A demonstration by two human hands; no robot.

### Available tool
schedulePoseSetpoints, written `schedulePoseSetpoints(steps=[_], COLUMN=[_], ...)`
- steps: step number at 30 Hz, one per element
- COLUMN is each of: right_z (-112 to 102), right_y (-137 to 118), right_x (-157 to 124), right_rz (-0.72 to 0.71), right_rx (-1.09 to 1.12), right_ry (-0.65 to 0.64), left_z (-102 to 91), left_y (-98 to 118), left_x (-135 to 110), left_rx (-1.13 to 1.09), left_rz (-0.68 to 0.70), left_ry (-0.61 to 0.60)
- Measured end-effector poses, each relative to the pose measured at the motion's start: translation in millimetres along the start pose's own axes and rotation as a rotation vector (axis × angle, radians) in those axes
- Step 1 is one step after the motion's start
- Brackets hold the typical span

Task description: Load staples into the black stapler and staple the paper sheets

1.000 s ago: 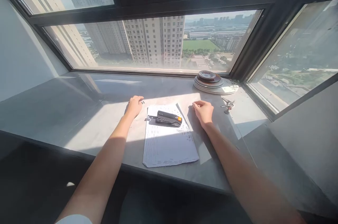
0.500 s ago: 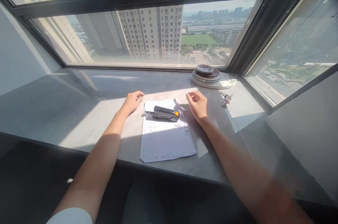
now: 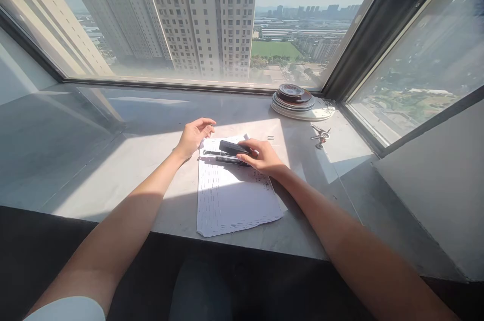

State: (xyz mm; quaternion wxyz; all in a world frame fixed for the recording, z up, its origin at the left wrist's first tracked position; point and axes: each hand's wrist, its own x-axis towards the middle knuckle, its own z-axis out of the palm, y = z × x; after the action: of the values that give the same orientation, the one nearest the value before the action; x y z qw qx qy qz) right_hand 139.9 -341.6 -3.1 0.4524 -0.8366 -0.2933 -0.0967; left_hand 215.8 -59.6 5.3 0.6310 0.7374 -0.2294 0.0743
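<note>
Fingers of the right hand wrapped around the right end of the black stapler, over the paper near its top edge; left hand loosely curled by the top-left corner, any pinch unclear. Sideways drag on the stapler could skid the paper across the sill.

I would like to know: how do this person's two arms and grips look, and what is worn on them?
The left arm has a plain, whitish short sleeve with a rounded hem. The right arm is bare as far as it shows; no sleeve is in view. The left grip and right grip wear no gloves. No watch or bracelet shows.
</note>
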Motion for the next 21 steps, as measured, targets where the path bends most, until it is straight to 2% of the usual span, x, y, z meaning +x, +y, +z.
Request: schedulePoseSetpoints(steps=[3, 5, 9, 11, 15, 21], right_z=[-5, -8, -10, -10, -10, -9], right_y=[7, 12, 17, 18, 19, 18], right_x=[0, 0, 2, 3, 5, 5], right_rz=[0.023, 0.041, 0.080, 0.095, 0.105, 0.093], right_rx=[-0.049, -0.094, -0.141, -0.135, -0.081, -0.094], right_ry=[0.150, 0.186, 0.163, 0.152, 0.160, 0.151], left_z=[3.6, 6.3, 7.3, 6.3, 5.0, 7.2], left_y=[1, 2, 3, 3, 1, -8], left_x=[-2, -3, -5, -5, -2, 2], left_rx=[-0.007, -0.004, 0.079, 0.190, 0.459, 0.578], left_rz=[0.015, 0.029, 0.066, 0.084, 0.189, 0.274], left_ry=[-0.059, -0.093, -0.060, -0.122, -0.328, -0.377])
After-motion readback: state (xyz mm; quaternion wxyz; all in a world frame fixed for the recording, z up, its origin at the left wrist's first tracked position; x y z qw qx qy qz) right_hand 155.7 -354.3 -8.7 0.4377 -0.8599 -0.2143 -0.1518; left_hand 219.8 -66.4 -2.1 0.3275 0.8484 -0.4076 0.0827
